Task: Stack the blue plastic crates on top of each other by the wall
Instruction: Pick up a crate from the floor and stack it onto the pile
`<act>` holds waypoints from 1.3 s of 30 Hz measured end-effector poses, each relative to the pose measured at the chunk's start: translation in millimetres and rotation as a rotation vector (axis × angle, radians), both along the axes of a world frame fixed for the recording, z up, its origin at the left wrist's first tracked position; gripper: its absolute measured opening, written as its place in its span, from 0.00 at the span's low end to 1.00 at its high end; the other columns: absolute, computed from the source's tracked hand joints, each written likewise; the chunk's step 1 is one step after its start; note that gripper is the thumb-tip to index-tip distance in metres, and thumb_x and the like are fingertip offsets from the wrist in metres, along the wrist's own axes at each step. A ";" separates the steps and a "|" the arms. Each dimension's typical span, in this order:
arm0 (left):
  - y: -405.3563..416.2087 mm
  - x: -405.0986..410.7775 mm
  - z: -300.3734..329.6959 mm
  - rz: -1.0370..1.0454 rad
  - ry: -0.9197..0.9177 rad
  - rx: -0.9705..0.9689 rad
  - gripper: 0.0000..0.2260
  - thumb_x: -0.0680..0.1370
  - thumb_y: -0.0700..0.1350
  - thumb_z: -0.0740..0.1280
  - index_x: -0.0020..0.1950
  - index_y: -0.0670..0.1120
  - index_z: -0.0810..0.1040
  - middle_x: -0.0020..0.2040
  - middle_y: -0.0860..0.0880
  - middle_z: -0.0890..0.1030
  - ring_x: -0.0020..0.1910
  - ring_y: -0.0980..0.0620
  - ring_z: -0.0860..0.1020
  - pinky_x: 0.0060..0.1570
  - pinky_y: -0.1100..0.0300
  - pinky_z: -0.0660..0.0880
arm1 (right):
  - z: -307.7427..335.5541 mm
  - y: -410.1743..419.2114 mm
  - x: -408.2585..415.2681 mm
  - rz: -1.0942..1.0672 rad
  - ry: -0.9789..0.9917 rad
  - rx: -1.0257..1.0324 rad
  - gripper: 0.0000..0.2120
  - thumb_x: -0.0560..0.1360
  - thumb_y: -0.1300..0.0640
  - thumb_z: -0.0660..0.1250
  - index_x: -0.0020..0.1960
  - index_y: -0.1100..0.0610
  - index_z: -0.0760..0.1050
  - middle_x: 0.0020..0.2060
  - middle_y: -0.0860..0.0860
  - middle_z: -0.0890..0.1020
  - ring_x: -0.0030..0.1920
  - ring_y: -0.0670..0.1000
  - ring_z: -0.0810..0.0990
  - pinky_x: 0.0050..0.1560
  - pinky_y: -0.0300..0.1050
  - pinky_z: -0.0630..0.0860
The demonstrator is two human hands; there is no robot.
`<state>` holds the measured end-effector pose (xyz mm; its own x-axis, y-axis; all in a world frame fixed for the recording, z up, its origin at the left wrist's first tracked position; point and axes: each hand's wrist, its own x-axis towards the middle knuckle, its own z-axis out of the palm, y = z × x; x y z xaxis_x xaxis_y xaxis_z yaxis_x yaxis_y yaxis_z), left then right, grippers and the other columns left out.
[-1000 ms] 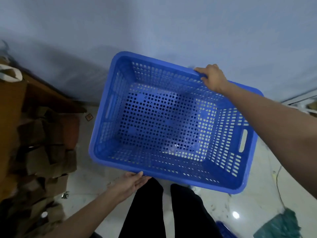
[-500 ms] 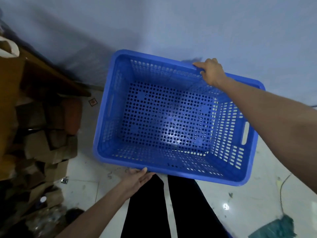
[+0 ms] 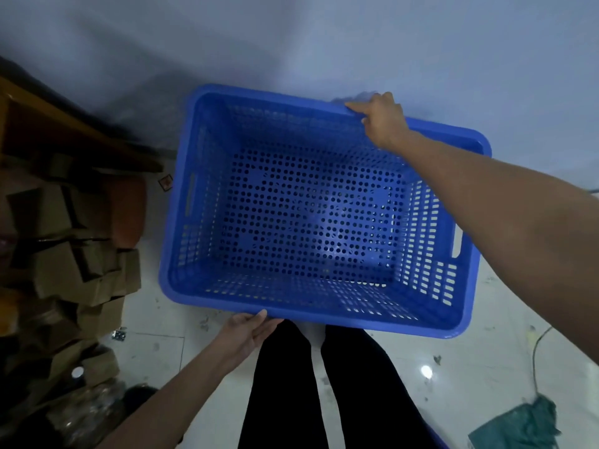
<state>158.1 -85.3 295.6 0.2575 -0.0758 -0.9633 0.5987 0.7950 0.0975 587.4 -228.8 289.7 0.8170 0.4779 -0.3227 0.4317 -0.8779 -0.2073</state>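
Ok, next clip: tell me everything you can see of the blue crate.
The blue plastic crate is rectangular and open-topped, with a round-holed floor, slotted walls, a rolled rim and a handle slot in each short end. It is empty and sits slightly askew, its far side near the pale wall. The right hand grips the far rim; the left hand holds the near rim from below. Whether it rests on anything cannot be told.

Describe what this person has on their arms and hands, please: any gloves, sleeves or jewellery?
Nothing is worn on either. The left hand and right hand have no gloves, and no rings, watch or bracelet show. Both forearms are uncovered as far as the picture reaches, so no sleeves come into view. The only clothing visible is the dark trousers below.
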 end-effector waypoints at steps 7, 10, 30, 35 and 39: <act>5.7 18.8 -2.2 -0.079 -0.039 0.055 0.10 0.82 0.34 0.58 0.52 0.38 0.79 0.43 0.43 0.86 0.38 0.50 0.86 0.35 0.61 0.82 | -6.5 1.9 5.8 0.040 0.050 0.018 0.26 0.80 0.66 0.56 0.76 0.51 0.61 0.67 0.63 0.67 0.66 0.65 0.63 0.65 0.61 0.66; 12.9 27.4 1.2 -0.190 0.016 0.036 0.08 0.81 0.36 0.60 0.53 0.38 0.79 0.46 0.41 0.86 0.39 0.48 0.86 0.38 0.58 0.83 | 2.3 0.5 7.0 0.059 0.120 -0.042 0.27 0.80 0.61 0.59 0.77 0.52 0.56 0.71 0.61 0.62 0.70 0.64 0.61 0.67 0.60 0.66; 178.5 121.6 -29.5 -0.834 0.049 1.168 0.13 0.79 0.42 0.66 0.62 0.41 0.73 0.56 0.39 0.79 0.54 0.38 0.78 0.54 0.46 0.73 | -24.7 -218.4 -172.3 -0.963 0.030 0.188 0.14 0.78 0.62 0.58 0.62 0.64 0.64 0.50 0.64 0.82 0.48 0.67 0.80 0.43 0.51 0.71; 171.3 116.0 -26.1 -0.820 0.032 1.230 0.14 0.80 0.42 0.64 0.65 0.39 0.73 0.60 0.35 0.78 0.58 0.34 0.77 0.53 0.47 0.71 | -21.6 -216.9 -168.7 -0.934 0.056 0.311 0.13 0.78 0.66 0.56 0.62 0.63 0.63 0.51 0.61 0.82 0.47 0.60 0.80 0.41 0.44 0.68; 171.2 124.1 -26.9 -0.895 0.010 1.288 0.14 0.80 0.42 0.63 0.64 0.37 0.72 0.59 0.32 0.78 0.58 0.33 0.76 0.49 0.49 0.68 | -29.5 -216.8 -159.8 -0.934 0.092 0.301 0.13 0.78 0.64 0.55 0.63 0.62 0.62 0.50 0.60 0.81 0.44 0.58 0.79 0.41 0.45 0.68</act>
<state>282.2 85.8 268.7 0.5744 0.6485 -0.4995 0.8170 -0.4167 0.3985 427.6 -445.6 260.2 0.8860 -0.2739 -0.3742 -0.4370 -0.7632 -0.4760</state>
